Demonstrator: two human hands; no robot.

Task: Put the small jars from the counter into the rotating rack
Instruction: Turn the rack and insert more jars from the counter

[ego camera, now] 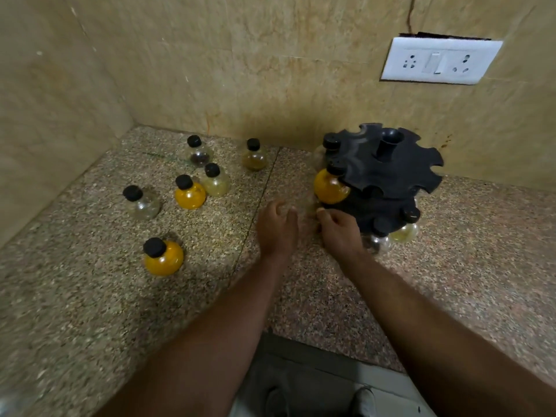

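The speckled worktop carries the black rotating rack right of centre and six loose jars at centre left. At mid-frame the left hand curls its fingers round a blurred clear jar just left of the rack's lower tier. The right hand is curled against the jar's other side, its grip too blurred to tell.

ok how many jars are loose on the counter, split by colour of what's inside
orange-yellow jars: 2
pale yellow jar: 1
olive-brown jar: 1
dark-filled jar: 1
clear jar: 1
total: 6 on the counter, leaving out those in the rack; anything between the left hand and right hand is too blurred to count
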